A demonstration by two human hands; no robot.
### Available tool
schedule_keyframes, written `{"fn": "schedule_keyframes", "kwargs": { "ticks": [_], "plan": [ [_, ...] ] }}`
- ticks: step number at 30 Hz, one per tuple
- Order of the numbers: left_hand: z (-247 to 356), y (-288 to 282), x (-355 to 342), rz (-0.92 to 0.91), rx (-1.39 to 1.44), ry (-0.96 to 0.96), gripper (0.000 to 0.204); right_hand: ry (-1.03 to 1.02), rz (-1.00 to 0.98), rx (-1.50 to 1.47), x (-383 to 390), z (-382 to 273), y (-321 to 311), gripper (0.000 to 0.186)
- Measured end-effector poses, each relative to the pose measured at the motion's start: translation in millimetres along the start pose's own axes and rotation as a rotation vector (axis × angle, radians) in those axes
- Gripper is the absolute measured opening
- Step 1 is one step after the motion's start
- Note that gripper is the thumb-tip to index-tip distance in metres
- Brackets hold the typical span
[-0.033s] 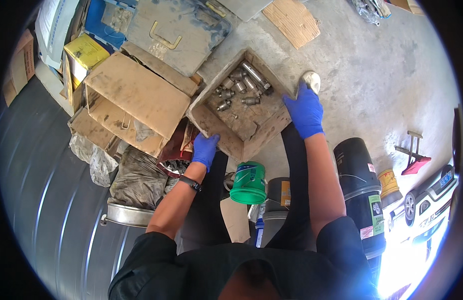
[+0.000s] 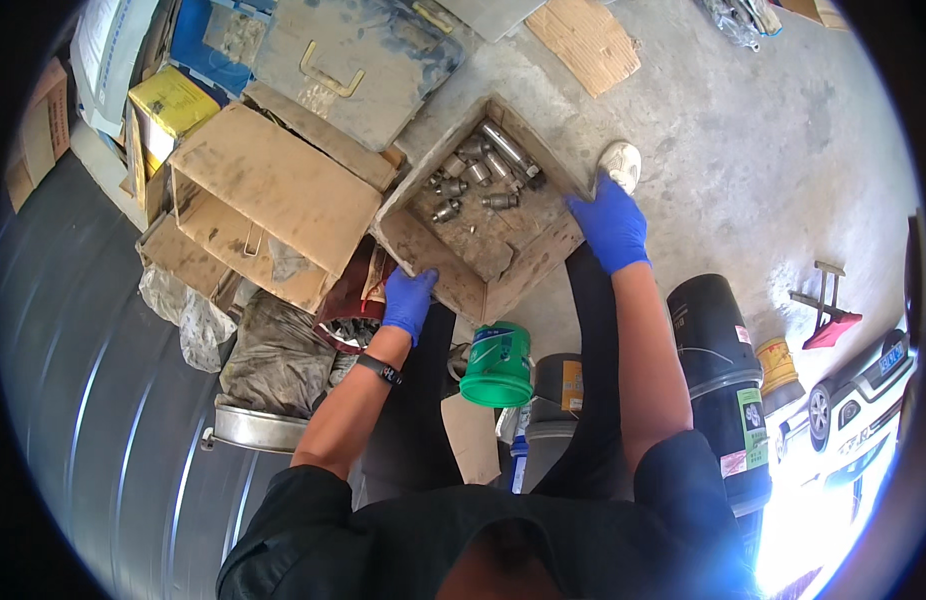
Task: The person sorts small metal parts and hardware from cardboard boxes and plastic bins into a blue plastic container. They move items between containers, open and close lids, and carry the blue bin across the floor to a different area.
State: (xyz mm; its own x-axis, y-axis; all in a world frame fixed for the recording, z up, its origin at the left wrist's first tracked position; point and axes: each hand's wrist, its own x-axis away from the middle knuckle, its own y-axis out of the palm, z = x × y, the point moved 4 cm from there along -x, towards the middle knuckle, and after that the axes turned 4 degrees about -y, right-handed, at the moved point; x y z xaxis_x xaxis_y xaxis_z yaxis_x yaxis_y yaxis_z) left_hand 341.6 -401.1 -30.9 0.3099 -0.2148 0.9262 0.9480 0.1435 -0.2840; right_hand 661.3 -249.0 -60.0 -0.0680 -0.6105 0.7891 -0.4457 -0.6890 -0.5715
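Observation:
I grip a dirty square box [image 2: 536,242] at two of its sides, just above my legs. Inside lie several metal fittings [image 2: 500,201] and a long metal cylinder [image 2: 510,150]. My left hand [image 2: 411,300], in a blue glove, is closed on the box's lower left edge. My right hand [image 2: 613,220], also gloved in blue, is closed on the right corner, over a white shoe [image 2: 620,158].
Cardboard boxes [image 2: 275,180], a grey case [image 2: 348,70] and dirty bags [image 2: 270,355] crowd the left. Below the box stand a green bucket [image 2: 495,375] and dark buckets [image 2: 715,330]. A red-and-grey object [image 2: 831,330] lies on the concrete floor [image 2: 743,180], near a white car [image 2: 858,385].
The box and both my hands have shifted very slightly up and to the left. My grip on it looks the same.

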Motion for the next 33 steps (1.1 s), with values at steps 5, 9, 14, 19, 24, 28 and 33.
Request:
{"fn": "schedule_keyframes", "kwargs": {
  "ticks": [5, 9, 14, 19, 24, 28, 33],
  "plan": [
    [27.2, -13.2, 32.8, -0.002, -0.013, 0.038, 0.037, -0.132, -0.125, -0.001, 2.5, 5.0, -0.4, 0.038],
    [48.7, -37.1, 41.5, -0.012, 0.037, 0.12, 0.04, -0.217, 0.004, -0.062, 18.9, -34.5, -43.8, 0.037],
    [101.4, -44.4, 44.2, 0.063, 0.093, 0.216, 0.036, -0.255, 0.093, -0.203, 22.5, -55.8, -61.8, 0.042],
    [151.4, -96.9, 5.2, 0.056, 0.08, 0.185, 0.035, -0.403, 0.18, -0.125, 3.7, -126.5, -56.9, 0.04],
    [192.8, -142.2, -29.1, 0.108, -0.076, 0.236, 0.033, -0.403, 0.198, -0.162, -16.5, -184.1, -51.8, 0.043],
    [215.4, -146.6, -59.9, 0.108, -0.042, 0.337, 0.033, -0.404, 0.298, -0.149, -29.8, -216.7, -58.4, 0.041],
    [240.5, -145.7, -88.8, 0.169, -0.076, 0.337, 0.033, -0.336, 0.393, -0.12, -45.4, -231.8, -51.9, 0.04]
  ]
}}
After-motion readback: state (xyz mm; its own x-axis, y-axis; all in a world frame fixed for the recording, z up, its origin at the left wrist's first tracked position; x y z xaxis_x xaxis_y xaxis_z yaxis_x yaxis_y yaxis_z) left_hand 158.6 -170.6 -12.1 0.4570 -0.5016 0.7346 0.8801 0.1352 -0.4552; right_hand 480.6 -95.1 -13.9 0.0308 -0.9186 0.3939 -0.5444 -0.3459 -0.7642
